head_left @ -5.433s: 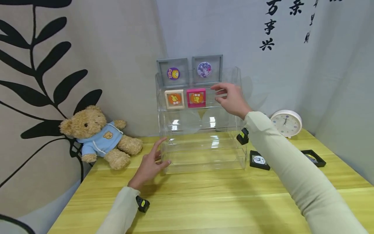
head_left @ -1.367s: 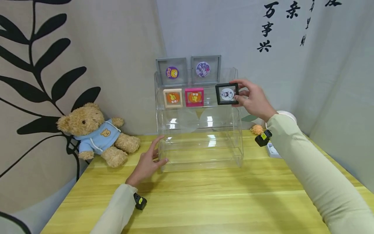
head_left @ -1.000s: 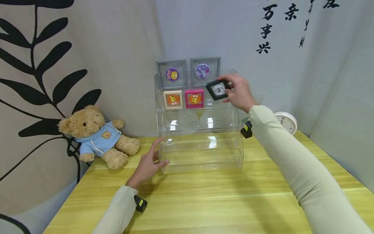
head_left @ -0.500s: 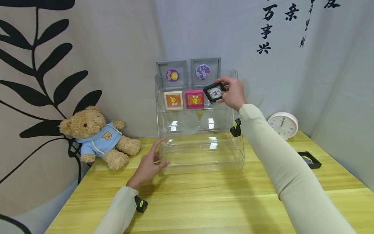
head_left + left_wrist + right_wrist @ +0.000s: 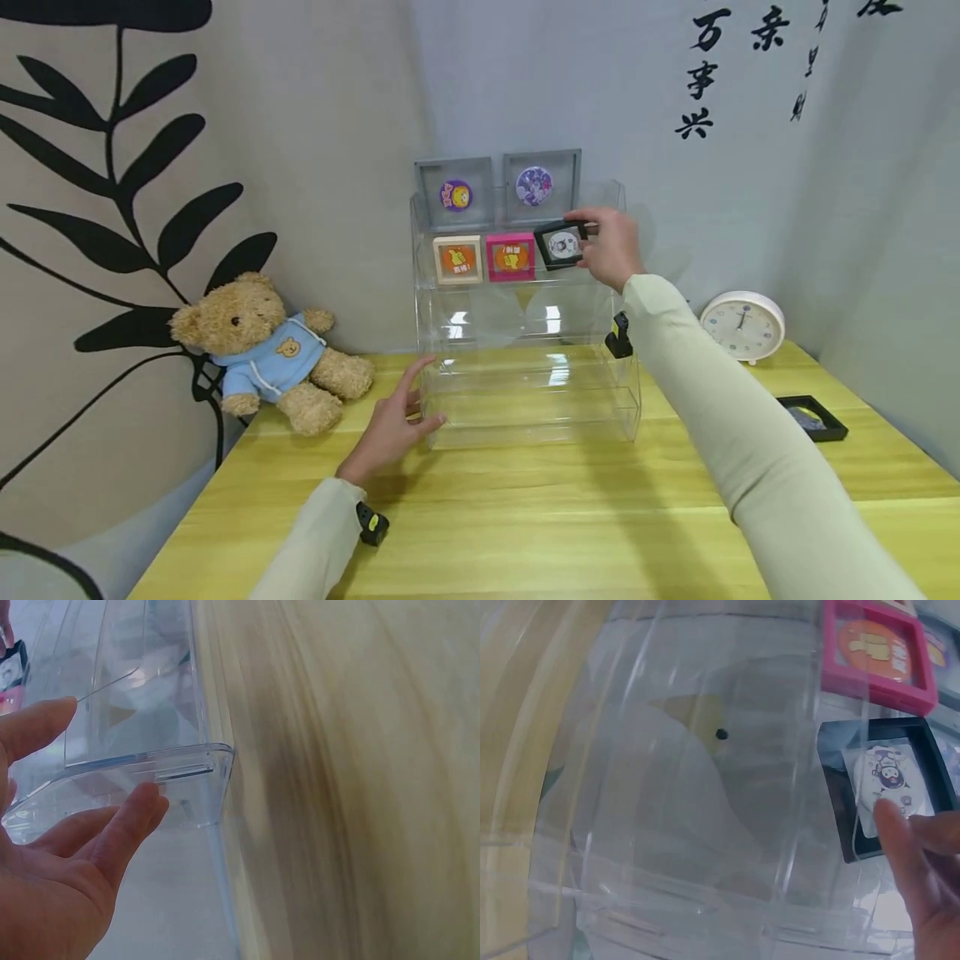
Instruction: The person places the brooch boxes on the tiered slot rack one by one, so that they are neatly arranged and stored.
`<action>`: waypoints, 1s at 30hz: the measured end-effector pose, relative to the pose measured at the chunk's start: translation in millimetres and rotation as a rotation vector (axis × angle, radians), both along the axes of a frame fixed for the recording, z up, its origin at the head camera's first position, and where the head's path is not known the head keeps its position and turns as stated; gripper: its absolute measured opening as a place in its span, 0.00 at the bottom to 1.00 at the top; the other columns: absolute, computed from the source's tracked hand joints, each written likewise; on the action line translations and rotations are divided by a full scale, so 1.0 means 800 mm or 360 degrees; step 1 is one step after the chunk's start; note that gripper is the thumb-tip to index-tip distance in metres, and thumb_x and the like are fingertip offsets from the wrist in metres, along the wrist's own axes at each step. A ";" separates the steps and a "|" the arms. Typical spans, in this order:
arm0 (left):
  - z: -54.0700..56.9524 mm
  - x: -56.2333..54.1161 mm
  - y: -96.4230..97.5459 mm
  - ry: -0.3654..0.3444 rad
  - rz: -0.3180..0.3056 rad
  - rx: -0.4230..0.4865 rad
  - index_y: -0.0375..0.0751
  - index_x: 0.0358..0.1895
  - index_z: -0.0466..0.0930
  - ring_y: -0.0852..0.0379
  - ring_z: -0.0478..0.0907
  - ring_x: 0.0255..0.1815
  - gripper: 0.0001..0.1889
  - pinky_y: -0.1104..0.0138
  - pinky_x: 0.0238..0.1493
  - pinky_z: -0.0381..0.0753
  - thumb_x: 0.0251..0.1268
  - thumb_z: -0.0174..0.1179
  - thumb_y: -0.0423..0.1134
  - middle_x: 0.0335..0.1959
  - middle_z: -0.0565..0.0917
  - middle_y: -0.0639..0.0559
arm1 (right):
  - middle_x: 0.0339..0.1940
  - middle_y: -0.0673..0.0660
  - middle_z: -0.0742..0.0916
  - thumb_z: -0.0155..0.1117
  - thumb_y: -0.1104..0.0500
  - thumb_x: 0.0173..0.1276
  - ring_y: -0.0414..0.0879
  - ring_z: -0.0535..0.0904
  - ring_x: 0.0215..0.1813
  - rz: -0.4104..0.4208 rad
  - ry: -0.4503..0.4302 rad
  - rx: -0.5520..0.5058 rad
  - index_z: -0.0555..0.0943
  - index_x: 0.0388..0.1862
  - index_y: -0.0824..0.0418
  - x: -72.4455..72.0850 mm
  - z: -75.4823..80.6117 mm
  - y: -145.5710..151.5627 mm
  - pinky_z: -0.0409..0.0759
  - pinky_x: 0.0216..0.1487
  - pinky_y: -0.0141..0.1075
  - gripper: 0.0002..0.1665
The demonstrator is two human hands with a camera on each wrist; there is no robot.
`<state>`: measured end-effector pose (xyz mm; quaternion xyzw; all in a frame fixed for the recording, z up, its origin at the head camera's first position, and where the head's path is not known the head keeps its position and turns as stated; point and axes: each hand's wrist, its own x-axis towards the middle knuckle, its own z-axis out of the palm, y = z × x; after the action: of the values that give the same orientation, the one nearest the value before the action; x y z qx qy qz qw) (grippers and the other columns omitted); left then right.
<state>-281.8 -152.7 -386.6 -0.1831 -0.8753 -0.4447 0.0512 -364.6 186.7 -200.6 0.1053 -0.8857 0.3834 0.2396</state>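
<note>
At the clear rack (image 5: 517, 434) I have the left hand (image 5: 390, 433) at its left edge, grip wide, while the right hand (image 5: 611, 248), pinching the black frame (image 5: 561, 244), has just brought it, tilted, close beside the pink frame (image 5: 511, 257), third in that row but, I judge, not yet seated.

Plastic rack (image 5: 525, 333) (glossy), smooth wooden table (image 5: 525, 517)

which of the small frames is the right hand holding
The black frame just right of the pink frame. Only it is pinched by the right hand; the pink frame and cream frame stand unheld on the clear rack.
</note>
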 end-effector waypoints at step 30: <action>0.000 0.000 -0.001 -0.0011 -0.0020 0.0005 0.80 0.76 0.49 0.28 0.72 0.68 0.47 0.40 0.60 0.82 0.65 0.68 0.38 0.74 0.61 0.21 | 0.41 0.68 0.89 0.56 0.66 0.74 0.38 0.84 0.31 -0.0050 0.0261 0.0372 0.86 0.44 0.65 0.064 0.000 0.106 0.86 0.33 0.31 0.11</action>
<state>-281.9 -153.4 -386.6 -0.1870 -0.8735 -0.4471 0.0456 -313.5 271.4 -200.4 0.1497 -0.9033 0.2640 0.3032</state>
